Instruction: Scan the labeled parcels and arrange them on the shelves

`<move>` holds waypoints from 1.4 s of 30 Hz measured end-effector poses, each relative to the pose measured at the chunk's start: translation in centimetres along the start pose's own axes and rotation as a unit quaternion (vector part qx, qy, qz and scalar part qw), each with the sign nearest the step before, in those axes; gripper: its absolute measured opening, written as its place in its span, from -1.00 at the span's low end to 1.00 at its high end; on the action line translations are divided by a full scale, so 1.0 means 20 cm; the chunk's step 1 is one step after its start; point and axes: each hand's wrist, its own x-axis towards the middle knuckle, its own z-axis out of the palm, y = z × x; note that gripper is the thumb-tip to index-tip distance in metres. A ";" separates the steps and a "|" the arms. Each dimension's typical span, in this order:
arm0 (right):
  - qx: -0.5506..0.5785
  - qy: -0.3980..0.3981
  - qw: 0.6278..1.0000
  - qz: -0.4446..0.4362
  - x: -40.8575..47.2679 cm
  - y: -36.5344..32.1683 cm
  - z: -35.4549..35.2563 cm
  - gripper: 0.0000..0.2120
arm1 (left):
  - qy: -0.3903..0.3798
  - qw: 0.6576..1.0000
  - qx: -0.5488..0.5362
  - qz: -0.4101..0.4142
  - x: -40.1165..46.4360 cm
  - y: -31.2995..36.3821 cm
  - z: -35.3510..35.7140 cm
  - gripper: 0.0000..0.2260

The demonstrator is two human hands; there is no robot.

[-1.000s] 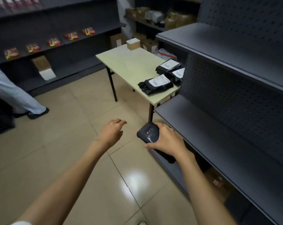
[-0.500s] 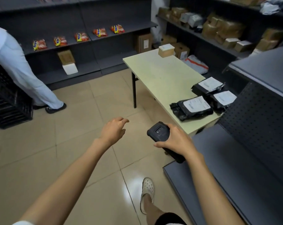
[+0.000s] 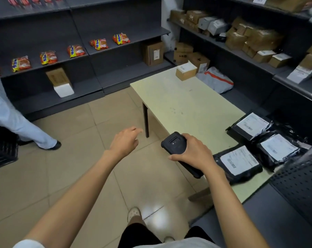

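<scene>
1. The right hand (image 3: pixel 193 152) grips a black handheld scanner (image 3: pixel 176 149), fingers curled over its top, holding it just above the near edge of the pale desk (image 3: pixel 180 104).
2. The left hand (image 3: pixel 123 143) holds nothing; it hangs out over the floor with its fingers loosely spread, a little apart from the desk's dark leg.
3. Three black parcels lie at the desk's near right corner: the nearest parcel (image 3: pixel 238 164) just beside the scanner, a second parcel (image 3: pixel 278 151) to its right, and a third parcel (image 3: pixel 250 127) behind them. Each shows a white label face up.
4. They look like soft plastic mailer bags, light and floppy, with a glossy film that may slip. I would take one by a long edge, or flat under the belly, keeping fingers off the label so the scanner can read it.
5. A small cardboard box (image 3: pixel 185 73) sits alone at the far end of the desk.
6. The parcels crowd the desk's right edge against the dark perforated shelf (image 3: pixel 295 203), so there is little room there; the free approach is from the left, over the bare desk.
7. Another person's pale trouser leg (image 3: pixel 17 122) stands at the left, well away from the desk.
</scene>
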 end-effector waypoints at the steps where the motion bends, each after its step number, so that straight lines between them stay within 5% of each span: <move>1: 0.001 0.000 1.000 0.009 0.08 -0.01 0.00 -0.31 | -0.004 1.000 -0.002 0.012 0.10 -0.02 0.01 -0.60; 16: 0.058 0.059 0.980 0.180 1.33 -0.24 -0.04 -0.29 | -0.058 0.980 -0.015 0.189 1.73 -0.39 -0.06 -0.58; 24: 0.071 0.056 0.964 0.249 1.84 -0.06 -0.08 -0.26 | -0.106 0.962 -0.013 0.250 2.33 -0.31 0.15 -0.58; 31: 0.075 0.052 0.953 0.290 2.33 0.21 -0.31 -0.25 | -0.120 0.959 -0.011 0.256 2.94 -0.10 0.26 -0.53; 36: 0.071 0.060 0.947 0.307 2.63 0.37 -0.48 -0.23 | -0.062 0.974 -0.022 0.215 3.37 0.03 0.32 -0.44; 42: 0.084 0.068 0.933 0.343 2.80 0.46 -0.53 -0.20 | -0.091 0.985 -0.105 0.100 3.72 0.17 0.44 -0.10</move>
